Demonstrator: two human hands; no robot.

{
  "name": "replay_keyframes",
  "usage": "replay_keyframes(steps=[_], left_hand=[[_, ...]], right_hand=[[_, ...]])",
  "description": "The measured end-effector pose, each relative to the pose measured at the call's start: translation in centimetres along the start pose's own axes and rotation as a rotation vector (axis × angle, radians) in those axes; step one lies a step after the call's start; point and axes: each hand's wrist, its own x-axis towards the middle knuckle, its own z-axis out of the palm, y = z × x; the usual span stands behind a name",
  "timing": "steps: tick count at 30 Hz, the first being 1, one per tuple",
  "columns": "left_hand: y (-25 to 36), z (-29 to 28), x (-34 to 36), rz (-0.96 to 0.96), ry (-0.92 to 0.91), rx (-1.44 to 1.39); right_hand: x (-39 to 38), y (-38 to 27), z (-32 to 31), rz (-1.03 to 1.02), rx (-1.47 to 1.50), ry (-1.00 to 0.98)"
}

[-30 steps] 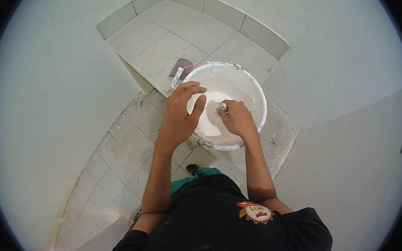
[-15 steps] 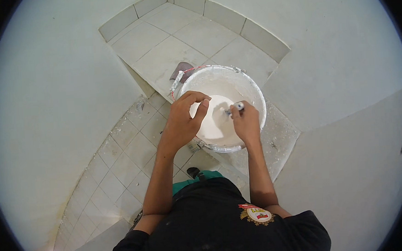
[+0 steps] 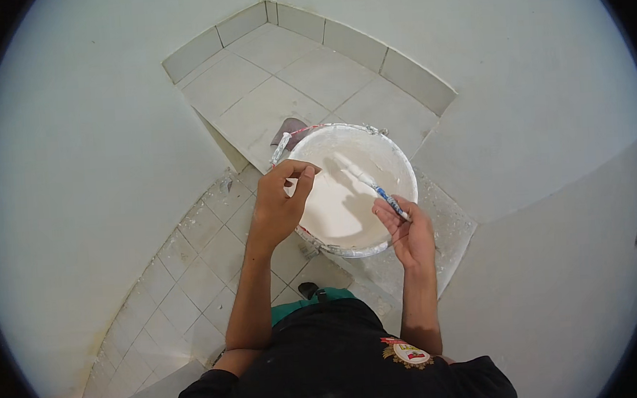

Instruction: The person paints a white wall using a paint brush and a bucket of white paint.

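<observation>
1. While holding the brush (image 3: 381,192) slantwise above the bucket (image 3: 395,156), aim the white-coated end far left, well inside the rim: probably best for catching drips.
2. Look at the right hand (image 3: 412,233): gripping the handle toward its near end, palm partly up, fingers loosely spread. Best gripped lightly, for easy turning, yet firmly enough against slipping.
3. Over to the left hand (image 3: 275,205): above the bucket's left side, empty as far as visible, thumb and fingertips drawn narrow. Cannot tell whether touching.
4. Note both forearms, reaching in from the near side, left hand slightly farther out than right.
5. Tilt slowly, go gently over the white liquid (image 3: 327,220), and leave room beside those left fingertips!
</observation>
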Motion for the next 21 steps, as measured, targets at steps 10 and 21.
replay_keyframes(steps=[10, 21], left_hand=[[0.1, -0.1, -0.2, -0.062, -0.031, -0.01], [-0.7, 1.8, 0.4, 0.014, -0.208, -0.05]], right_hand=[[0.2, 2.3, -1.1, -0.19, -0.912, -0.134], [0.4, 3.1, 0.2, -0.703, -1.39, -0.284]])
